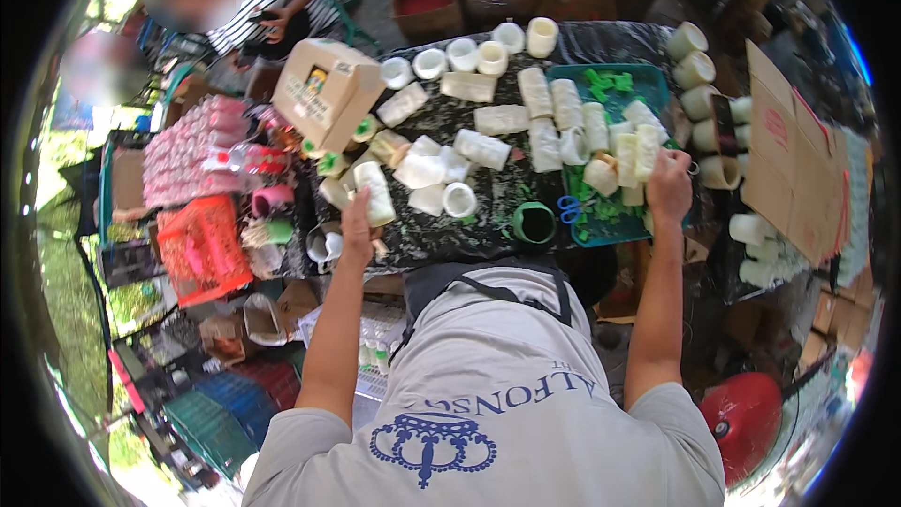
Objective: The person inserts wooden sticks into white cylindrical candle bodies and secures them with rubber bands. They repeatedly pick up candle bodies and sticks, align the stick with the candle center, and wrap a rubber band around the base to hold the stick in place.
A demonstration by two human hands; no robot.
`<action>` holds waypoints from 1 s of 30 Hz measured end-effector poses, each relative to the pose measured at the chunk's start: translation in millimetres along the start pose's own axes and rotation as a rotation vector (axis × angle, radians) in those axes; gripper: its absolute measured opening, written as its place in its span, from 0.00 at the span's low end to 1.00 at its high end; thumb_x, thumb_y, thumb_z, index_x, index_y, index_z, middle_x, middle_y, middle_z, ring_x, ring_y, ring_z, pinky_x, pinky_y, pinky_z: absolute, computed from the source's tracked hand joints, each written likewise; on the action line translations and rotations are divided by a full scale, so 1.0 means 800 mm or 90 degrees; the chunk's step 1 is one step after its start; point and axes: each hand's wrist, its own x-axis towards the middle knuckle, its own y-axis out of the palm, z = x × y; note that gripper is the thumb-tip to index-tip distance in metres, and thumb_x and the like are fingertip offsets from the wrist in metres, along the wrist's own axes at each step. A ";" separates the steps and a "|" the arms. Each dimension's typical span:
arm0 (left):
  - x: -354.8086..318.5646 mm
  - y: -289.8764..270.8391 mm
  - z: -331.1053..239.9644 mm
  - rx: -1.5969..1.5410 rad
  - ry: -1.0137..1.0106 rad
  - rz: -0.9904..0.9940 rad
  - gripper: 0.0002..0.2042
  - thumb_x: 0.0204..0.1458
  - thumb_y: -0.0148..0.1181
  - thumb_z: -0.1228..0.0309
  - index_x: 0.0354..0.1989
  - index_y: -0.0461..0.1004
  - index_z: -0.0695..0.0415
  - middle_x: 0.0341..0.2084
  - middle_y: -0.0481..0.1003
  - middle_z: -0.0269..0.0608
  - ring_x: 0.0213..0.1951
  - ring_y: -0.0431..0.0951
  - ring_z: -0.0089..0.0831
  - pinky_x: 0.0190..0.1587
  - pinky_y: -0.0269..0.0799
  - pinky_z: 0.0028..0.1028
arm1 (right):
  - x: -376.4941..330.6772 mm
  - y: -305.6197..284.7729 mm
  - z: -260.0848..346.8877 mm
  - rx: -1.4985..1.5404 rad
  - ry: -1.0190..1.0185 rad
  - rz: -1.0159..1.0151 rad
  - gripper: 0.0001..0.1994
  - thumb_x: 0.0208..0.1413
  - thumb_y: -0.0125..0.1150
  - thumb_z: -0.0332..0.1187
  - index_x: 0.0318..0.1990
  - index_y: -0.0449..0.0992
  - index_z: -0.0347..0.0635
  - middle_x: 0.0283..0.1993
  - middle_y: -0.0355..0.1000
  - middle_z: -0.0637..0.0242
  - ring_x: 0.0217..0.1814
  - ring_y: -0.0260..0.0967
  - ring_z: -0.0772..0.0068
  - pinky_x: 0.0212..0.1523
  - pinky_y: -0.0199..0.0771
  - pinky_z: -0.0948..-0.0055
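Note:
My left hand [357,227] is closed on a white cylinder [376,195] with an uneven surface, tilted over the left part of the table. At the right my right hand [670,186] is closed, its fingers beside a cream-coloured cylinder [648,152] over the teal tray [612,231]. A small ring [693,169] shows at its fingers; what they hold is too small to make out. Several white cylinders and green scraps [608,84] lie in the tray. Blue-handled scissors [569,209] rest at its left edge, next to a green cup [535,222].
More white cylinders [500,119] lie across the black-covered table [413,242]. A cardboard box [326,91] stands at its left, near pink-capped bottles [202,145] and an orange basket [200,249]. Cardboard sheets [793,155] lean at the right. A person [282,9] sits beyond the table.

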 end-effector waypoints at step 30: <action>-0.180 0.167 -0.118 0.044 0.275 0.272 0.30 0.60 0.74 0.66 0.68 0.69 0.64 0.51 0.80 0.39 0.51 0.79 0.23 0.57 0.76 0.27 | -0.210 -0.097 0.264 0.667 -0.458 0.625 0.19 0.75 0.51 0.44 0.54 0.74 0.35 0.25 0.66 0.62 0.24 0.62 0.71 0.29 0.63 0.70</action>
